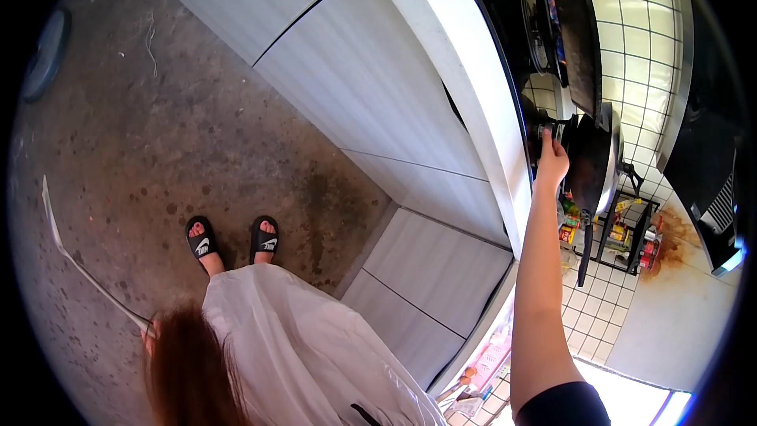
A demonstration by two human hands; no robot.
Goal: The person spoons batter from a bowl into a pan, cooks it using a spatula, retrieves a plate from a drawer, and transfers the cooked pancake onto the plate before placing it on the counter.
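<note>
My right hand (553,159) reaches to the front of the black gas stove (505,39), its fingers closed on a stove knob that they mostly hide. Just beyond it sits a dark pan (587,166) with a long black handle (584,256). A dark wok (579,31) stands on the other burner, with blue and orange colour showing beneath it. My left hand (148,338), largely covered by long hair, is closed round one end of a long, thin, pale utensil (87,274). That utensil extends out over the floor; its exact kind is unclear.
Grey cabinets (378,71) run below the white counter edge (441,24). A black rack (623,233) of bottles and packets stands by the tiled wall (631,39). A dark range hood (714,166) hangs at right. A round blue-grey object (47,55) lies on the concrete floor (197,118).
</note>
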